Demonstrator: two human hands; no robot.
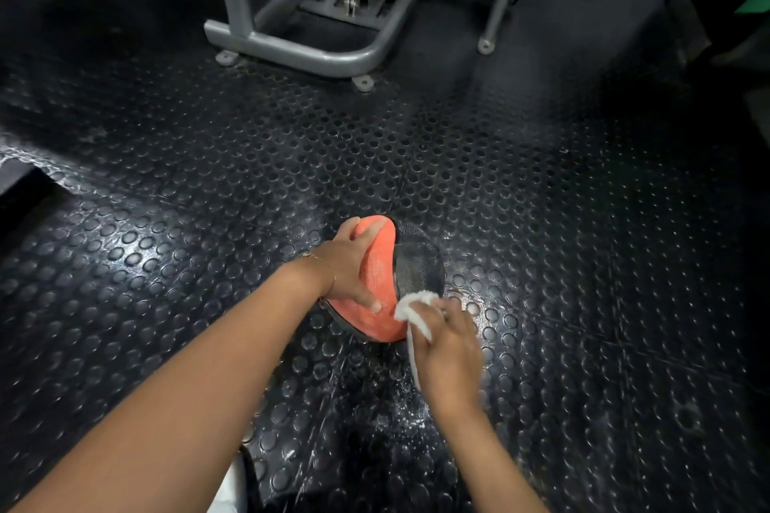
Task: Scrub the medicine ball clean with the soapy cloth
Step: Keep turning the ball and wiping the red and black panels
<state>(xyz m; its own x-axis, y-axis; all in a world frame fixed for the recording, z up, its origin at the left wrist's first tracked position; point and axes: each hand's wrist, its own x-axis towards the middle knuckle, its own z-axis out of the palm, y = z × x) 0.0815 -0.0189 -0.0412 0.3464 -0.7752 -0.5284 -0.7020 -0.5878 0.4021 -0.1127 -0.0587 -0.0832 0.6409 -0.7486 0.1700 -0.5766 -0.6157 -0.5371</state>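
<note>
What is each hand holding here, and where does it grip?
The right hand grips a white cloth bunched in its fingers, with one end trailing down. The left hand lies spread on the orange panel of the medicine ball, steadying it.

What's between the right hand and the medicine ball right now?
In the head view, only the white cloth: the right hand grips it against the near side of the medicine ball.

Studded floor [583,242] is open left and right of ball [418,267]. Grey machine frame [300,48] stands well behind. Left hand [346,267] rests across ball's left side; right hand [448,346] holds cloth [410,306] at near edge.
</note>
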